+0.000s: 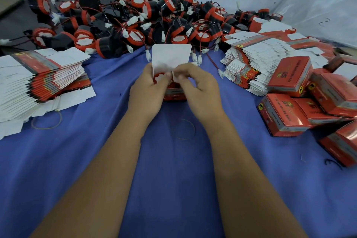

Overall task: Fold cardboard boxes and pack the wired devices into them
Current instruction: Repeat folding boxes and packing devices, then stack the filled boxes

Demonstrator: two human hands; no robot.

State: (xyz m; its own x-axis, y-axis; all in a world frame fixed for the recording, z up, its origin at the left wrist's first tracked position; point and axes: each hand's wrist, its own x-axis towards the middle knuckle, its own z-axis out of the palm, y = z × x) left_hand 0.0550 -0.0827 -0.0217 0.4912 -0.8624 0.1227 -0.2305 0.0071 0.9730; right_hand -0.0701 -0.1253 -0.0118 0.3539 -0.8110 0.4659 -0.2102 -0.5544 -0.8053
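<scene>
Large letters "ST" stand on the folded red boxes at right; the smaller print is unreadable.

Flat box stacks lie left, folded boxes right, devices heaped behind.

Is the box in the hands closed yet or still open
Still open. The box's white top flap stands upright, a red-rimmed device shows inside, and the right hand pinches a side flap.

Two bare forearms enter from 6 o'clock, no sleeves showing anywhere along them. The left hand and the right hand wear no gloves, rings, watch or bands; fingernails are short and unpainted.
</scene>
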